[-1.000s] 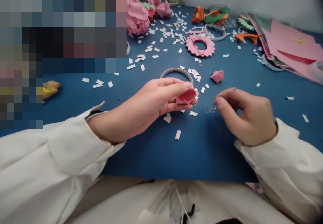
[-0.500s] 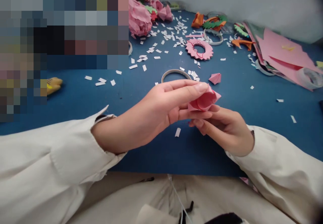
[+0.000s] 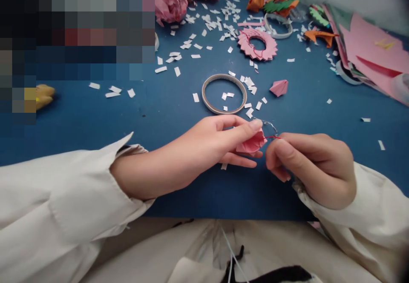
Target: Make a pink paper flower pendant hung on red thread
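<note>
My left hand is closed on a small pink folded-paper piece, with the thumb on top and the open side facing right. A red thread runs from that piece to my right hand, whose thumb and forefinger pinch it. A thin silvery wire ring shows just above the thread, near my right fingertips; whether the fingers touch it is unclear. Beyond my hands lie a roll of narrow tape and another pink folded piece.
White paper scraps are scattered over the blue table. A pink folded-paper ring lies at the back, near a white tape roll and green and orange paper pieces. Pink sheets are stacked at right. The upper left is pixelated.
My right hand has moved right, away from under the pink piece, and now draws the red thread out. My left hand sits slightly lower in view. The wire ring has come into sight.
</note>
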Action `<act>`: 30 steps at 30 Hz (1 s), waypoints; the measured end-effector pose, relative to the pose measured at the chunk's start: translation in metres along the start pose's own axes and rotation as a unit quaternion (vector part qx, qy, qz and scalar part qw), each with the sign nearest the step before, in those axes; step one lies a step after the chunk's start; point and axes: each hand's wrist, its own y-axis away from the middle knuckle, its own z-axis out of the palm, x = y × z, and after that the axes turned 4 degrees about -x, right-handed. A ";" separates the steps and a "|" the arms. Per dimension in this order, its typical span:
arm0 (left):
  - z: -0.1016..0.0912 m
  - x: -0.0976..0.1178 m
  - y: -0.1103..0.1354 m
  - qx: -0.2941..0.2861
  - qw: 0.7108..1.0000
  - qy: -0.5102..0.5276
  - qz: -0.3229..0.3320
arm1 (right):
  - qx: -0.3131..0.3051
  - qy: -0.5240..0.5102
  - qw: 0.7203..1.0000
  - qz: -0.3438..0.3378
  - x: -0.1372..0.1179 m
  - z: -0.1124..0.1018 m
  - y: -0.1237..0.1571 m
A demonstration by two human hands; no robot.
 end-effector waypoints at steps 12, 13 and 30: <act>-0.002 -0.001 -0.001 -0.028 1.000 -0.006 -0.007 | 0.033 0.168 0.985 -0.032 -0.005 0.007 -0.002; -0.002 0.000 -0.001 -0.026 1.000 -0.005 -0.009 | 0.027 0.178 0.983 -0.044 -0.006 0.007 -0.001; -0.003 0.009 -0.003 -0.011 0.992 0.061 -0.111 | 0.006 0.365 0.909 -0.203 -0.005 -0.007 -0.004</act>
